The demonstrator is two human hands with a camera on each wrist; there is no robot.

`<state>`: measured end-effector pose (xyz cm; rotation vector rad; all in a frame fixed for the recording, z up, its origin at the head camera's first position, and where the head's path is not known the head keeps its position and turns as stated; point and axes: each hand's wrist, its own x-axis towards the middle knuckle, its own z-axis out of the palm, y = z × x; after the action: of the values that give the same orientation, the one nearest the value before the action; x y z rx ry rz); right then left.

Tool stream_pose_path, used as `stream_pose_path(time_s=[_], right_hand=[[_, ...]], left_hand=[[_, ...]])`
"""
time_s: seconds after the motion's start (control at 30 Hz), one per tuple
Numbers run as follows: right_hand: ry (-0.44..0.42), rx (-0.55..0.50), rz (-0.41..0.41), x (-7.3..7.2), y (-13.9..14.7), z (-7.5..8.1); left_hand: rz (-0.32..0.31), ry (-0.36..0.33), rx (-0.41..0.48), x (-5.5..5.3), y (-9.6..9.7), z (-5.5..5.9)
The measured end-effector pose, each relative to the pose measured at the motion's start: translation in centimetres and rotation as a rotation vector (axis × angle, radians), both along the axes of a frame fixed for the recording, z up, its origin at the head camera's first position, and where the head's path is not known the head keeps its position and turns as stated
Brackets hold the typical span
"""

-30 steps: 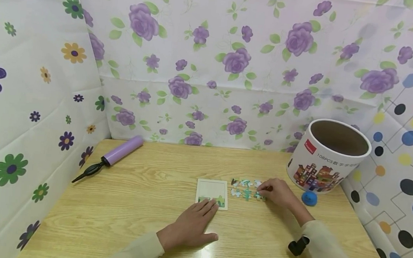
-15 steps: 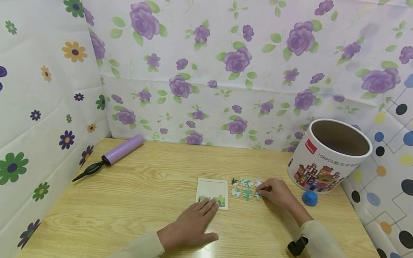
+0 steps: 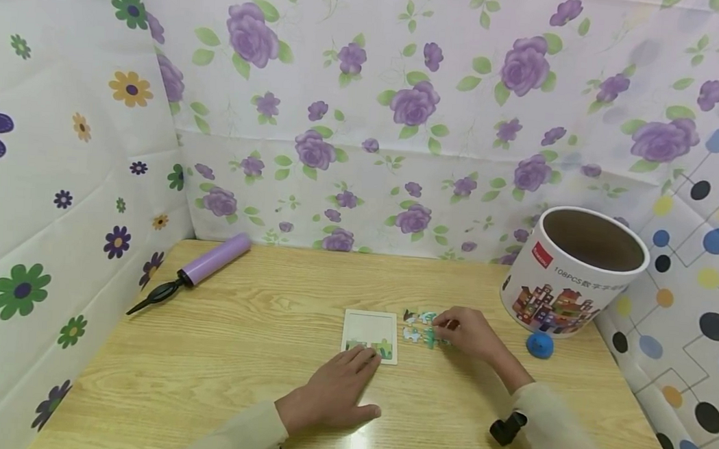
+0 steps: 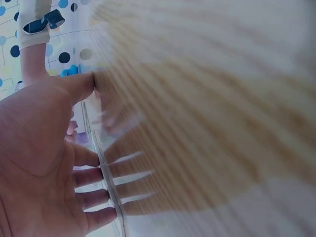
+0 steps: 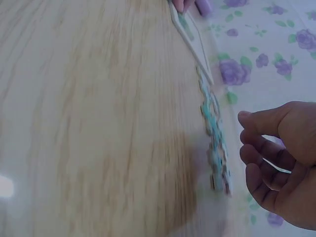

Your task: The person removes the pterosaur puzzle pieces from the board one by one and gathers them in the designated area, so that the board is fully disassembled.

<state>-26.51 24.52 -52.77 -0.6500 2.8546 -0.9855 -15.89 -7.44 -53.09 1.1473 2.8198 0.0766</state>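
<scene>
My left hand lies flat, its straight fingertips resting on the lower edge of a small square puzzle board. Fitted pieces with a green picture line the bottom of the board's tray. To the board's right lie several loose jigsaw pieces in two rows. My right hand hovers over the right end of these rows and partly hides them. In the right wrist view its fingers are loosely bent, thumb close to the index finger, and no piece shows between them.
A large white printed bucket stands at the back right, with a small blue object in front of it. A purple hand pump lies at the back left. Patterned cloth walls in the wooden table.
My right hand has shifted a little to the left over the loose pieces and now covers the right-hand ones. The left hand has stayed on the board.
</scene>
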Motion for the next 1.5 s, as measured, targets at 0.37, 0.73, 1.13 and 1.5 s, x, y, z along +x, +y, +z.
stream_pose_path(time_s=[0.37,0.73,1.13,1.5], right_hand=[[0.031,-0.071,0.095,-0.2,-3.7,0.5],[0.022,-0.060,0.141,-0.5,-7.4,0.9],[-0.023,-0.044,0.216,-1.0,-10.9,0.1],[-0.110,-0.036,0.274,-1.0,-13.3,-0.6]], left_hand=[[0.056,-0.045,-0.009,0.9,0.6,0.7],[0.028,-0.055,0.004,1.6,1.0,0.5],[-0.013,-0.013,-0.001,1.7,0.7,0.0],[-0.016,-0.031,0.011,1.7,0.5,-0.1]])
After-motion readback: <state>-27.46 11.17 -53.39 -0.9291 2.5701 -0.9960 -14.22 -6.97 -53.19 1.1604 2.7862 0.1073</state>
